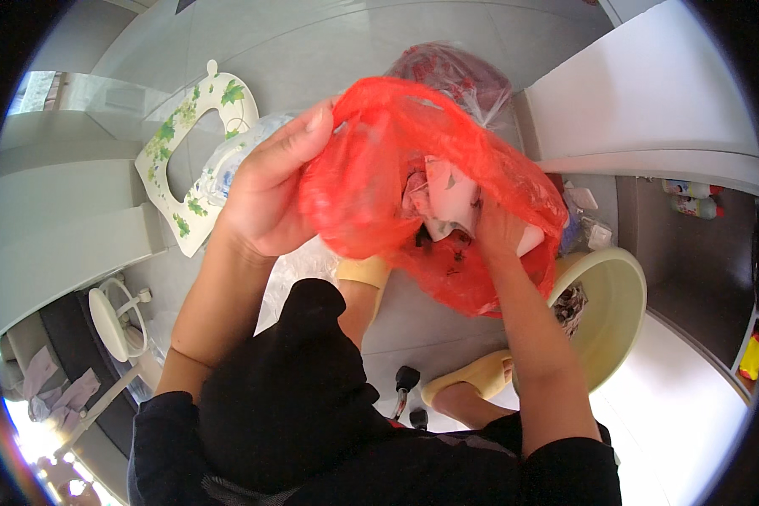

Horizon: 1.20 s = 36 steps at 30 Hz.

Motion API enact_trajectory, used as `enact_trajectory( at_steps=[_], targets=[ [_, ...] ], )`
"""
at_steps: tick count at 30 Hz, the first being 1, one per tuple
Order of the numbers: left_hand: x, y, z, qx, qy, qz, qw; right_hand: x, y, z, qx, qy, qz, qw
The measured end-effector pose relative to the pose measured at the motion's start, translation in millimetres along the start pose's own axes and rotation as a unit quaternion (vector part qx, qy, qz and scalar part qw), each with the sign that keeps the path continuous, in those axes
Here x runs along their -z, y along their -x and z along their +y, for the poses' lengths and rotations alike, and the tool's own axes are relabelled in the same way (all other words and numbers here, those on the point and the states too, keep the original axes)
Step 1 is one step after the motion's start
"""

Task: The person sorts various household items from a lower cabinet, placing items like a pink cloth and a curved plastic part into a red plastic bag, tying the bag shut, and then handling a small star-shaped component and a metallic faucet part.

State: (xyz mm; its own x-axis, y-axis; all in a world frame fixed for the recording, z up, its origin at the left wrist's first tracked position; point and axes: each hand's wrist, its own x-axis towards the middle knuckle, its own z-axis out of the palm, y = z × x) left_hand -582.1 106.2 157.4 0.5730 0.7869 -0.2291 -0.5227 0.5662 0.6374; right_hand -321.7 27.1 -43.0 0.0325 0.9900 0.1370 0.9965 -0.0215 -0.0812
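Note:
A thin red plastic bag [360,183] hangs open before me, above the floor. My left hand [272,196] grips its left side, thumb uppermost. My right hand [499,224] reaches inside, against a pink and white printed wrapper or sheet [450,199] with dark leaf-like marks. The fingers of that hand are hidden behind the wrapper and the bag, so its grip does not show. Crumpled pink material [415,195] lies left of the wrapper, with small dark bits below it.
Beyond the red bag lies a tied clear bag [449,73] with reddish contents. A pale yellow tub [613,316] stands at right, beside a dark shelf [683,265] holding small bottles. At left are a leaf-patterned white panel [193,234] with an opening and a white fan-like appliance [111,322].

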Motion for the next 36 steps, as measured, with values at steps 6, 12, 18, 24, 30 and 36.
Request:
enact_trajectory(
  at_steps=[6,12,18,24,30,36],
  targets=[
    [-22,11,13,-0.466,-0.621,0.217,0.592,2,24,0,-0.021,-0.173,-0.034,0.984],
    [-67,4,-46,0.143,-0.438,-0.574,0.677,31,24,-4,0.025,-0.172,-0.111,0.978],
    [9,-63,-156,-0.029,-0.727,-0.284,0.624,2,40,18,0.013,-0.148,-0.115,0.982],
    [75,-104,-209,0.165,-0.657,-0.204,0.707,37,39,8,-0.026,-0.084,-0.033,0.996],
    [68,-106,-193,-0.025,-0.88,-0.275,0.386,56,89,-16,0.025,-0.175,-0.129,0.976],
    [42,-111,-173,0.085,-0.859,-0.273,0.425,50,113,-20,0.051,-0.146,-0.271,0.95]
  ],
)
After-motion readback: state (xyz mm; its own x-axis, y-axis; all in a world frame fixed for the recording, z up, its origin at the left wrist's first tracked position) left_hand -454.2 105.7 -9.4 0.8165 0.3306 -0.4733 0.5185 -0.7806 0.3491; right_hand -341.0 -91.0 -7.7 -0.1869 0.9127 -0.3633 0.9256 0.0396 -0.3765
